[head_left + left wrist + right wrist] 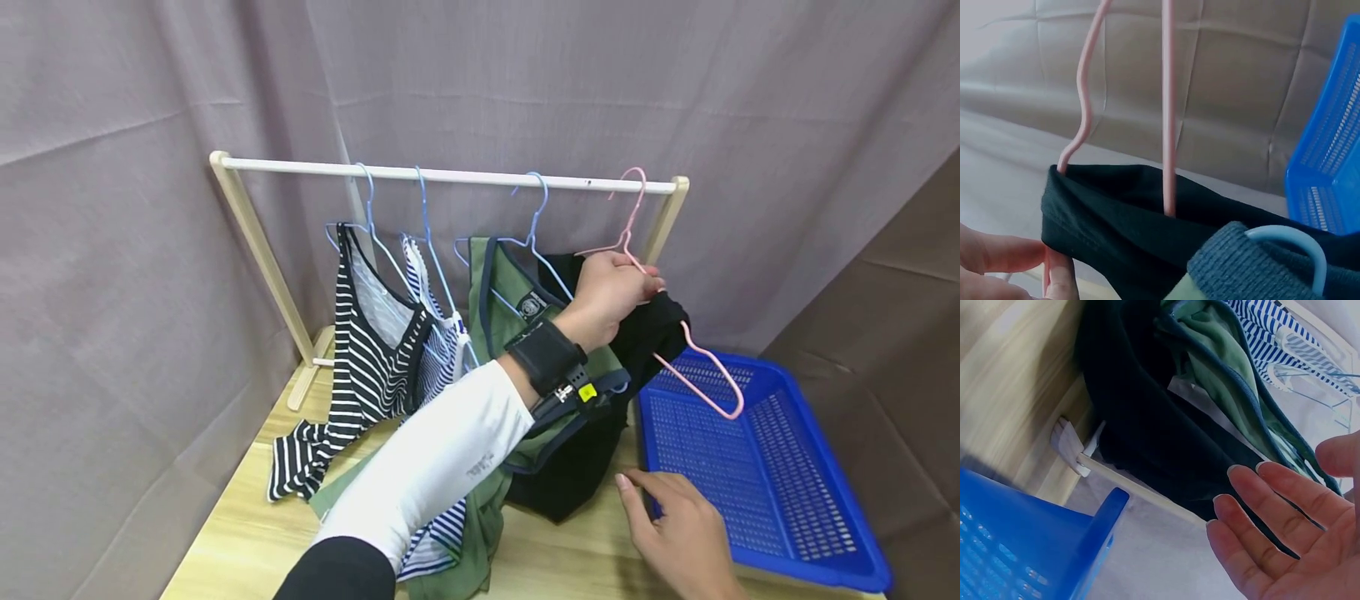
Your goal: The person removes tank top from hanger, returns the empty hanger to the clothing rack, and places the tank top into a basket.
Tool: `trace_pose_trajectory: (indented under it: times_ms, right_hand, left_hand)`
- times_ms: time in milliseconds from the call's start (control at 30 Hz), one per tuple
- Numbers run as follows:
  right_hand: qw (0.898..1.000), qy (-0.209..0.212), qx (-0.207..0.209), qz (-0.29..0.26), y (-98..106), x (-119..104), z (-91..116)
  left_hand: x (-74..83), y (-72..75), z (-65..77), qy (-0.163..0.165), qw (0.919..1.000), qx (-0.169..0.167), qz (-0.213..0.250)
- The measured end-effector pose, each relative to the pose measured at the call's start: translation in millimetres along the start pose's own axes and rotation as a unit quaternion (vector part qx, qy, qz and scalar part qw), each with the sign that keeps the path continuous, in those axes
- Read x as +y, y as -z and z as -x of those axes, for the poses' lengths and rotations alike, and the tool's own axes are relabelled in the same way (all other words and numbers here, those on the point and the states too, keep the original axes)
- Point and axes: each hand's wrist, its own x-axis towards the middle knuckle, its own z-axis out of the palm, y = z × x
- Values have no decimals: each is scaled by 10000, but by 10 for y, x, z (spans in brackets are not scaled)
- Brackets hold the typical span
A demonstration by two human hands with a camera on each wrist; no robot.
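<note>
A pink hanger (708,354) hooks over the right end of the rail, with a black garment (648,337) partly on it. My left hand (611,292) pinches the pink hanger beside the garment's edge; in the left wrist view its fingers (1007,253) show at lower left, against the black cloth (1110,231). The hanger's far end sticks out past the cloth. Low over the table, in front of the blue basket, my right hand (678,529) holds nothing. Its fingers are spread and relaxed in the right wrist view, the palm (1310,569) showing.
The rack's white rail (465,176) also carries a black-and-white striped top (367,333), a blue-striped top (435,350) and a green top (491,275) on blue hangers. A blue basket (817,450) stands at right. Grey curtain (525,75) hangs behind.
</note>
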Motion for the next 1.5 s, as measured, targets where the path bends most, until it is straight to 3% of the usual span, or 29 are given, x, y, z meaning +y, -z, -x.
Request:
trace_pose_trajectory:
  times_ms: [267,700,833,1167,1500]
  right_hand:
    - [10000,-59,-67,33,8,4,11]
    - [9995,-248,-166,102,66,-1,2]
    - [9996,-248,-94,95,78,11,-6]
    - [9993,-274,126,206,94,13,-11]
    - [9974,275,665,47,132,64,-71]
  left_hand:
    - [24,4,27,-279,9993,-253,-55]
    - [163,14,52,-347,9984,-405,164]
    - [187,34,83,-336,9979,-554,-16]
    - [247,134,267,-410,9922,-1162,-203]
    - [261,198,492,-372,9868,-1549,293]
